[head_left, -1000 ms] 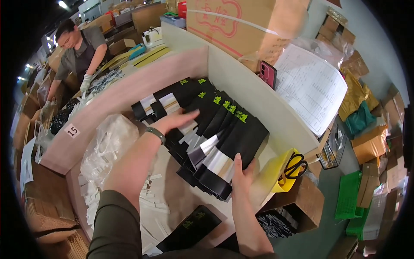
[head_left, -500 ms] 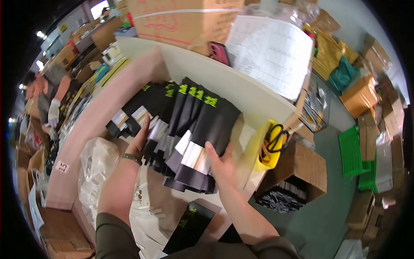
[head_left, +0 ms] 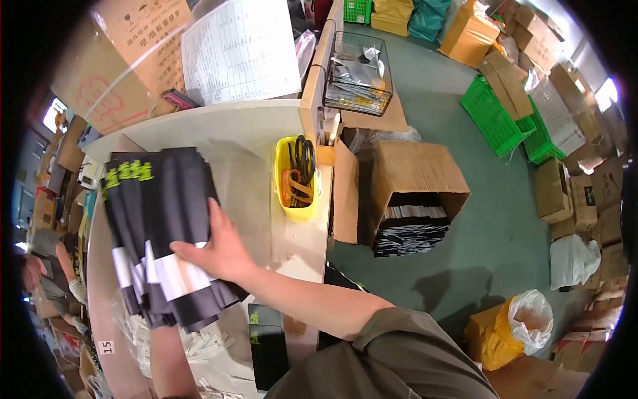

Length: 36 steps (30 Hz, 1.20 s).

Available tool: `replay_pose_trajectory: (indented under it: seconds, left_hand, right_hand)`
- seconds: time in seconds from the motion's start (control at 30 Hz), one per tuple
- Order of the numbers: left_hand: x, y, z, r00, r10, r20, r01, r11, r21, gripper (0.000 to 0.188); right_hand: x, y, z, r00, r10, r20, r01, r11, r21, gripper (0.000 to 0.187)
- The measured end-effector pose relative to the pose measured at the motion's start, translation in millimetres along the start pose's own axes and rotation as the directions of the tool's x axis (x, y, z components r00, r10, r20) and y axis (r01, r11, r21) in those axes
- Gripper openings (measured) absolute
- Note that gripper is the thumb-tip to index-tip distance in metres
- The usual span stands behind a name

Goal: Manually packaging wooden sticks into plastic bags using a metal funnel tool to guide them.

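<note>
A thick stack of flat black fabric pieces (head_left: 176,199), with green marks near the top and white paper bands lower down, is held up at the left of the bench. My right hand (head_left: 222,249) is closed over its right side, the thumb lying across a white band. My left forearm (head_left: 171,366) goes up under the stack's lower end; the stack hides the left hand, which bears it from below. Another black piece with green marks (head_left: 268,352) lies by the bench's near edge.
Right of the stack stands a yellow bin (head_left: 298,211) with black-handled scissors. An open carton (head_left: 422,166) holding banded black pieces is on the right. Clear plastic and white strips (head_left: 206,346) lie below the stack. A paper sheet (head_left: 239,56) leans behind the bench wall.
The black pieces, fanned between my two hands before, are now gathered into one stack. My left hand has gone beneath it. The view has turned to the right.
</note>
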<state>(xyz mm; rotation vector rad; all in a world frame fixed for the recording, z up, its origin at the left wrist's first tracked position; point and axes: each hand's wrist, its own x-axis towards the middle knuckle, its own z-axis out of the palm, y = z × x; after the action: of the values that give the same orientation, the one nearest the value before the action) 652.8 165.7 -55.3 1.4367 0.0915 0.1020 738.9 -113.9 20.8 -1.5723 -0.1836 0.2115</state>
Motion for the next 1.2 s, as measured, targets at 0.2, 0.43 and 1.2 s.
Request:
replay_pose_trajectory:
  seconds: [0.2,0.43,1.2]
  left_hand:
    - [13,39,-90,0.996,-0.085,-0.006,0.084,0.995,-0.055,0.057]
    - [-56,-86,205,0.955,-0.277,0.102,0.293,0.931,-0.218,0.058]
    - [26,-333,580,0.262,-0.958,-0.119,0.953,0.277,-0.125,0.072]
  right_hand:
    - [-37,-100,-54,0.968,-0.243,0.057,0.247,0.966,-0.078,0.124]
    - [-141,-69,-261,0.944,-0.323,-0.072,0.313,0.942,-0.122,0.108]
    - [-102,298,-581,0.705,0.474,-0.528,-0.704,0.564,-0.433,0.115]
